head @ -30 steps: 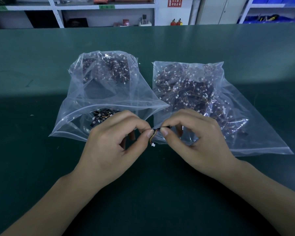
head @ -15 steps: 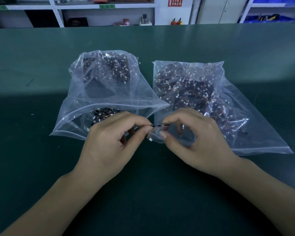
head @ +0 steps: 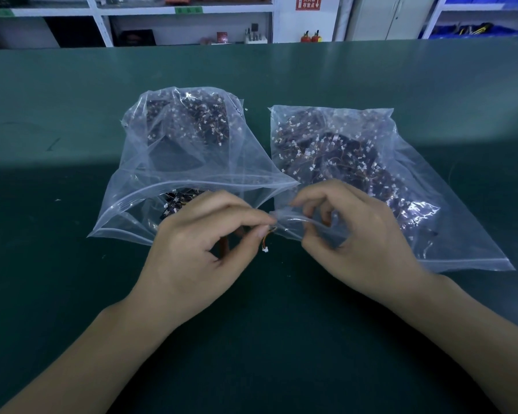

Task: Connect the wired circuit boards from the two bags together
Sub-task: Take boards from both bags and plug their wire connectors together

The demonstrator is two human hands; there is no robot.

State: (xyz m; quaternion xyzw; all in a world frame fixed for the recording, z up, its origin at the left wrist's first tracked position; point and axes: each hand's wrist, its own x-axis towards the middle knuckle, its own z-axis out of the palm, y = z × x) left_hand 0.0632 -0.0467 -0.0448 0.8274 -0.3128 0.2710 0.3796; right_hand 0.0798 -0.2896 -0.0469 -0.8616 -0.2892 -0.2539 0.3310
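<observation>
Here we see the left hand (head: 198, 252) fingers pinching a wired circuit board (head: 266, 241) while the right hand (head: 362, 234) fingers, curled, pinch the right bag (head: 449, 222) on the bench (head: 72, 115).

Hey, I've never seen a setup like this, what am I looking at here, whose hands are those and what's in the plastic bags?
There is no machine here, just a person's two bare hands, filmed by a camera worn on their head that looks forward and down. On the green table lie two clear zip bags, the left bag and the right bag, both full of small dark circuit boards with thin wires and white plugs. The left hand pinches one wired piece, its white plug dangling. The right hand, fingers curled, seems to pinch the mouth of the right bag. Shelves stand behind.
</observation>
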